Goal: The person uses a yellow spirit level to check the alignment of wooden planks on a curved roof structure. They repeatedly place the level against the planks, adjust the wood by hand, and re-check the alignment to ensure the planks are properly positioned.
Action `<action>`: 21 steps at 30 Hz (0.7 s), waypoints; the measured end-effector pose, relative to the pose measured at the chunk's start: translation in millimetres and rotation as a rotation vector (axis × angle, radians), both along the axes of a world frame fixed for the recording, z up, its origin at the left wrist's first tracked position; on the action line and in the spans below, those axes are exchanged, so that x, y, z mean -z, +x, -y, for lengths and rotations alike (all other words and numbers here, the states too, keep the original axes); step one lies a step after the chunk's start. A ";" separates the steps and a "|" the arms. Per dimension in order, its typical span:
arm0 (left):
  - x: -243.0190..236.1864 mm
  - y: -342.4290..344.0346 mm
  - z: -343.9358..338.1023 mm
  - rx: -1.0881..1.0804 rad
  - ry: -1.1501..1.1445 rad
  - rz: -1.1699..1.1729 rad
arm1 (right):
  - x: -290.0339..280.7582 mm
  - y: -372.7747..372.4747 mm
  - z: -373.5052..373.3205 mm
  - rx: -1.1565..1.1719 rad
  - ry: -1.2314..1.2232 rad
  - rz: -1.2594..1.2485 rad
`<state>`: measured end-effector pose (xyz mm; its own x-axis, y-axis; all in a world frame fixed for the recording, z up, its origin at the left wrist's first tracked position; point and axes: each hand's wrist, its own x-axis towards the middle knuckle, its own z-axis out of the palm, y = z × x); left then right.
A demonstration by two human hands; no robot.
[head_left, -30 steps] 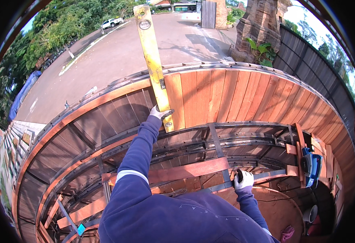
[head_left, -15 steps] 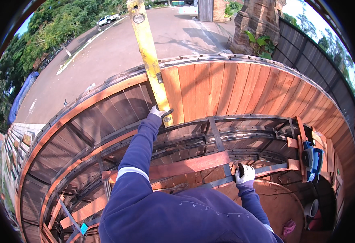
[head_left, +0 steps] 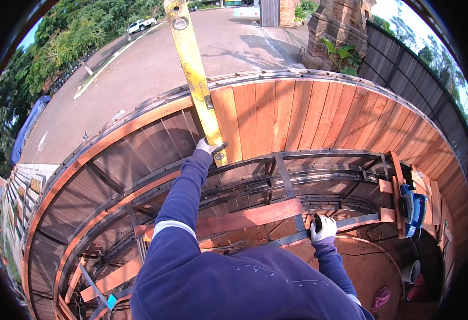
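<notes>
My left hand [head_left: 206,146], in a white glove with dark fingertips, grips the lower end of a yellow spirit level [head_left: 195,74]. The level leans long and nearly upright across the curved cladding, beside the first fitted reddish board [head_left: 226,122]; its top end rises past the upper rim. To its left, dark boards [head_left: 162,137] show behind the frame. My right hand [head_left: 325,228], gloved likewise, is curled at a dark metal frame bar [head_left: 299,223]. Its dark palm side hides what the fingers close on, if anything.
A loose reddish plank [head_left: 250,216] lies across the frame in front of me. At the right, a blue power tool [head_left: 413,210] sits by upright timber pieces. Below are a round brown floor [head_left: 351,264] and a pink cloth [head_left: 381,298]. Paved ground [head_left: 138,80] lies beyond the rim.
Almost nothing differs. The level's top end sits very slightly further left, while both hands keep their places.
</notes>
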<state>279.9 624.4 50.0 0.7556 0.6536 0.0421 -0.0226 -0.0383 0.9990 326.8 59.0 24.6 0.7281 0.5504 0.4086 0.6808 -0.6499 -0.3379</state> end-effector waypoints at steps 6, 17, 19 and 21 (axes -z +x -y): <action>-16.1 -4.7 10.7 0.022 -0.040 -0.016 | -0.8 0.0 1.0 -0.003 -0.005 -0.016; -23.6 -9.8 16.1 0.020 -0.143 0.043 | -1.9 -0.5 0.2 -0.023 -0.006 0.089; -16.7 -10.6 10.8 0.049 -0.211 0.117 | -1.4 0.6 -0.4 -0.034 -0.004 0.070; -12.8 -10.4 8.8 0.073 -0.271 0.150 | 1.5 1.5 0.7 -0.034 -0.007 0.067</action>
